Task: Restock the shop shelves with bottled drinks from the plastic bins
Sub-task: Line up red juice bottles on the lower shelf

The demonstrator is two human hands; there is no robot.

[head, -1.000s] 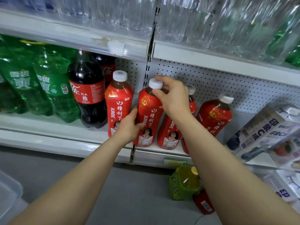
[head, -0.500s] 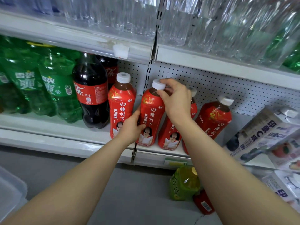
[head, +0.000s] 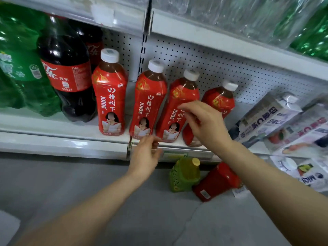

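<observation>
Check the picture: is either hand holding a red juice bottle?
No, the left hand and right hand are both empty, in front of the red juice bottles.

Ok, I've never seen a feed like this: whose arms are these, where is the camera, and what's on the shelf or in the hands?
No machine here: those are a person's bare arms, filmed by one wide-angle camera worn on their head, looking down. The left hand and right hand hang before the shelf, fingers loosely curled, holding nothing. On the shelf stand four red juice bottles with white caps; a dark cola bottle and green soda bottles are left of them, tilted cartons to the right. A green bottle and a red bottle sit lower, below the shelf.
</observation>
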